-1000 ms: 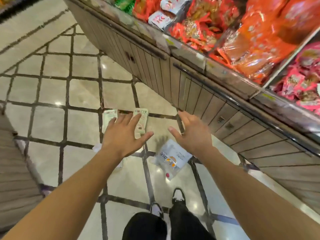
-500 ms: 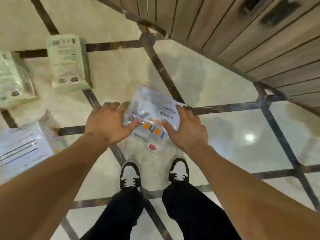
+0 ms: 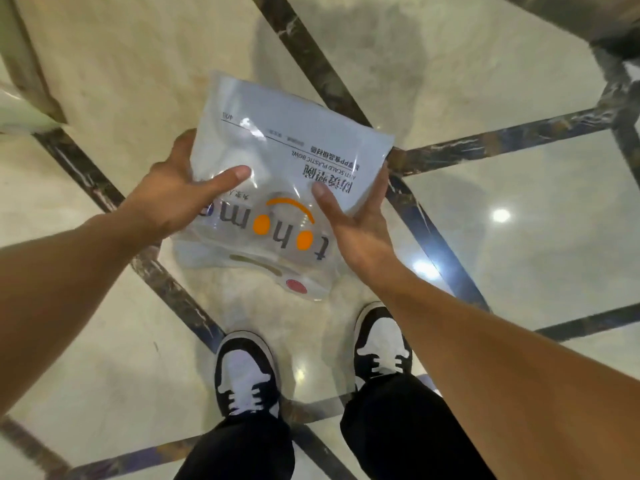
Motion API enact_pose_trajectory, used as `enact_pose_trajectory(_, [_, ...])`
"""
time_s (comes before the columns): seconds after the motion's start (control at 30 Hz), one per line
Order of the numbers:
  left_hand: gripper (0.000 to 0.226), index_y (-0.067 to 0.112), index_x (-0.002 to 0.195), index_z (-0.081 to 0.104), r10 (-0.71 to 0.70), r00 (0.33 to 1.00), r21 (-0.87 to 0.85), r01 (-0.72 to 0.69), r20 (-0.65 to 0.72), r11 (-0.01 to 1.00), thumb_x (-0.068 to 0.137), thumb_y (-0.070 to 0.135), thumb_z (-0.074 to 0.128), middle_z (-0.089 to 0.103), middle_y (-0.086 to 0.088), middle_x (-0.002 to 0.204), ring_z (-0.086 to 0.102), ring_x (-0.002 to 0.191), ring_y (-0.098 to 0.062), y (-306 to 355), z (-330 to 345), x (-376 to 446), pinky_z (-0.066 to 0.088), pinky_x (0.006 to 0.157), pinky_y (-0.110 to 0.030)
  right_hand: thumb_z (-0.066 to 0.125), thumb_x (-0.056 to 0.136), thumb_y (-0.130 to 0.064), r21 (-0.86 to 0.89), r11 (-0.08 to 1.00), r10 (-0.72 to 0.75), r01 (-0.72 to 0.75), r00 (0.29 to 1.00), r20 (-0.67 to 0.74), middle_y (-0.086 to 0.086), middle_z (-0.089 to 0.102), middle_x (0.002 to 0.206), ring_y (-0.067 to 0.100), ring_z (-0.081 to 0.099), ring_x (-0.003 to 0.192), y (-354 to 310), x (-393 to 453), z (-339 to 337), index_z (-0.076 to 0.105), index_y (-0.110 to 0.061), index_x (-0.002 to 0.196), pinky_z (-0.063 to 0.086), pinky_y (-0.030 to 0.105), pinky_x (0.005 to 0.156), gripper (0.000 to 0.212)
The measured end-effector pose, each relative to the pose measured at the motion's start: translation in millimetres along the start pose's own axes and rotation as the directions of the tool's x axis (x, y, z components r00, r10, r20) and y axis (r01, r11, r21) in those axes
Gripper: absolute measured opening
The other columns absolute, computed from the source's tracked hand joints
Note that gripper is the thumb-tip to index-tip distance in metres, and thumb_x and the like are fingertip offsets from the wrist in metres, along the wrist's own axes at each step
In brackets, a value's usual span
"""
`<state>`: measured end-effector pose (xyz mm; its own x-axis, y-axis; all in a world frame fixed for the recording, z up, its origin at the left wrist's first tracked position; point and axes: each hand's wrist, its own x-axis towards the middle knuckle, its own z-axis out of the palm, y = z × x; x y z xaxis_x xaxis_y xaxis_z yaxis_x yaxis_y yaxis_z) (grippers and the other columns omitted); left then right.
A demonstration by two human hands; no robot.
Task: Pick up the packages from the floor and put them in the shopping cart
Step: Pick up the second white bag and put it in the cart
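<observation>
One bowl package in hand, cart still to come.

You hold one clear plastic bowl package [image 3: 287,188] between both hands, left hand [image 3: 173,199] and right hand [image 3: 360,220] clamped on its sides, thumbs on top, above the tiled floor [image 3: 485,81] and your two sneakers [image 3: 246,372]. No shopping cart shows; by my reckoning, loading remains.
</observation>
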<state>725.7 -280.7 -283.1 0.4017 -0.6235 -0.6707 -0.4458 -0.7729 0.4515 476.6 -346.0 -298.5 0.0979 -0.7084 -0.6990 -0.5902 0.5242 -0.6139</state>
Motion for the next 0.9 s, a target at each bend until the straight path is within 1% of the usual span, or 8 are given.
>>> enact_pose_trajectory(0.07, [0.088,0.043,0.147,0.042,0.036,0.999,-0.065,-0.038,-0.033,0.997,0.072,0.085,0.064,0.067,0.019,0.096,0.068,0.068,0.007,0.5,4.3,-3.9,0.047,0.065,-0.021,0.074,0.088,-0.061,0.079,0.997,-0.007,0.008,1.000,-0.010,-0.024,0.063,0.122,-0.003,0.062,0.111,1.8,2.6,1.7,0.006,-0.041,0.163,0.048,0.001,0.077,0.103])
enact_pose_trajectory(0.1, [0.083,0.040,0.144,0.046,0.052,0.997,-0.072,-0.055,-0.050,0.996,0.075,0.083,0.066,0.068,0.017,0.094,0.068,0.064,0.009,2.9,4.9,-7.9,0.047,0.064,-0.021,0.073,0.089,-0.060,0.101,0.995,-0.004,0.006,1.000,-0.017,-0.029,0.062,0.116,-0.009,0.060,0.105,-1.0,1.0,0.3,0.008,-0.040,0.163,0.043,-0.004,0.072,0.101])
enact_pose_trajectory(0.2, [0.080,0.032,0.139,0.051,0.072,0.993,-0.040,-0.076,-0.094,0.996,0.079,0.083,0.064,0.070,0.015,0.095,0.070,0.060,0.005,17.4,0.3,-31.4,0.051,0.065,-0.024,0.076,0.089,-0.058,0.136,0.991,-0.012,0.018,0.999,-0.045,-0.024,0.065,0.123,-0.001,0.064,0.114,-15.1,-13.8,-14.5,0.018,-0.039,0.163,0.045,0.009,0.090,0.096])
enact_pose_trajectory(0.4, [0.104,0.039,0.139,0.050,0.023,0.989,-0.062,-0.032,-0.148,0.998,0.058,0.104,0.051,0.067,0.010,0.101,0.069,0.077,-0.005,86.6,-40.0,-114.0,0.057,0.080,-0.037,0.073,0.083,-0.061,0.145,0.987,-0.059,0.072,0.994,-0.096,-0.031,0.068,0.108,-0.014,0.067,0.097,-77.0,-87.3,-89.0,0.034,-0.038,0.149,0.046,0.001,0.076,0.080])
enact_pose_trajectory(0.57, [0.096,0.052,0.134,0.045,0.038,0.989,-0.092,-0.052,-0.143,0.994,0.055,0.106,0.049,0.073,0.010,0.092,0.074,0.084,-0.027,187.3,-98.5,-198.7,0.061,0.084,-0.048,0.073,0.082,-0.070,0.171,0.979,-0.078,0.110,0.980,-0.186,-0.026,0.071,0.112,0.005,0.070,0.111,-156.7,-172.1,-181.1,0.048,-0.042,0.144,0.054,0.033,0.099,0.073])
enact_pose_trajectory(0.73, [0.099,0.048,0.135,0.049,0.243,0.959,-0.060,-0.253,-0.146,0.966,0.056,0.107,0.043,0.075,0.015,0.097,0.072,0.089,-0.024,321.9,-168.3,-313.3,0.055,0.072,-0.034,0.072,0.077,-0.074,0.240,0.952,-0.102,0.189,0.937,-0.333,-0.027,0.073,0.108,-0.017,0.067,0.097,-237.9,-290.4,-293.8,0.050,-0.047,0.130,0.051,0.009,0.076,0.064])
enact_pose_trajectory(0.83, [0.097,0.041,0.141,0.050,0.374,0.924,-0.066,-0.379,-0.077,0.923,0.061,0.097,0.052,0.074,0.006,0.121,0.069,0.111,-0.029,399.7,-211.8,-393.4,0.056,0.091,-0.043,0.077,0.089,-0.057,0.270,0.930,-0.100,0.248,0.880,-0.465,-0.037,0.072,0.098,-0.023,0.065,0.090,-277.0,-382.5,-356.7,0.056,-0.041,0.127,0.048,0.002,0.069,0.046])
enact_pose_trajectory(0.9, [0.089,0.036,0.136,0.055,0.472,0.881,-0.054,-0.474,-0.037,0.879,0.067,0.093,0.058,0.072,0.003,0.122,0.068,0.112,-0.028,446.0,-236.8,-445.7,0.056,0.089,-0.042,0.077,0.090,-0.055,0.253,0.922,-0.100,0.294,0.810,-0.577,-0.039,0.070,0.093,-0.030,0.060,0.085,-300.8,-446.5,-392.8,0.055,-0.044,0.124,0.045,-0.002,0.068,0.043])
